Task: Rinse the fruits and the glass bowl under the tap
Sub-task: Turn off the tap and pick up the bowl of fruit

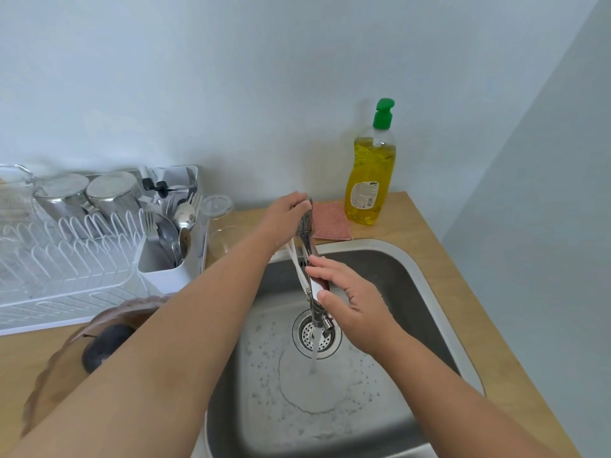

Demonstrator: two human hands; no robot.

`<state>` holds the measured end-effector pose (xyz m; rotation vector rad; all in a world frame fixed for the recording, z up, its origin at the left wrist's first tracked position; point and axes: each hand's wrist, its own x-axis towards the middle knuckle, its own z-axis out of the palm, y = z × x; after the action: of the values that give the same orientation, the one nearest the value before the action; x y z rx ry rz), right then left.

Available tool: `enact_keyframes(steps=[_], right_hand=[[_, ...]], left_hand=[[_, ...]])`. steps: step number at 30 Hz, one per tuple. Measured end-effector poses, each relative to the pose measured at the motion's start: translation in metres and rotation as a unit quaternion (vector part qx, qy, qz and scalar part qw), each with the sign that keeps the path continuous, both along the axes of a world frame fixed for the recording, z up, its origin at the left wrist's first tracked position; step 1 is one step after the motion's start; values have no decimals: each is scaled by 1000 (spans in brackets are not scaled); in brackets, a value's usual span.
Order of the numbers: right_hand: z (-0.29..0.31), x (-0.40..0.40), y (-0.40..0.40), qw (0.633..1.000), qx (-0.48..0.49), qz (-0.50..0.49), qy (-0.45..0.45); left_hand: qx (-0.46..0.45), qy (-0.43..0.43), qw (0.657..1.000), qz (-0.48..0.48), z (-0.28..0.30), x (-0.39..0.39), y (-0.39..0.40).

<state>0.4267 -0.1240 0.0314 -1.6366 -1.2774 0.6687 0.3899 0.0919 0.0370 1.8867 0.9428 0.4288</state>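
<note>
1. Left hand sits on top of the tap lever, fingers curled over it. My read: it's setting the flow, since water is running.
2. Right hand is beside the spout, fingers loosely bent around it with the thumb by a white tag; steadying or aiming it, I'd judge.
3. The stream drops just past the drain into the sink, where bubbles and a wet ring spread.
4. The bowl waits on the counter left of the sink, half hidden under the left forearm, with a dark fruit in it. Nothing is under the water yet.
5. Further out: sponge and soap bottle stand behind the tap, within reach; the rack with cups and cutlery sits far left.
</note>
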Motion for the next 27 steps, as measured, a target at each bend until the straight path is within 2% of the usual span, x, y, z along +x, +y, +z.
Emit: enact_keyframes(steps=[12, 21, 27], right_hand=[[-9, 8, -2, 999, 34, -3, 22], [-12, 11, -3, 999, 42, -4, 27], [-8, 14, -5, 999, 34, 5, 5]], left_hand=[[-13, -35, 999, 4, -11, 6, 1], [82, 20, 996, -16, -20, 2, -11], [97, 64, 993, -16, -6, -1, -19]])
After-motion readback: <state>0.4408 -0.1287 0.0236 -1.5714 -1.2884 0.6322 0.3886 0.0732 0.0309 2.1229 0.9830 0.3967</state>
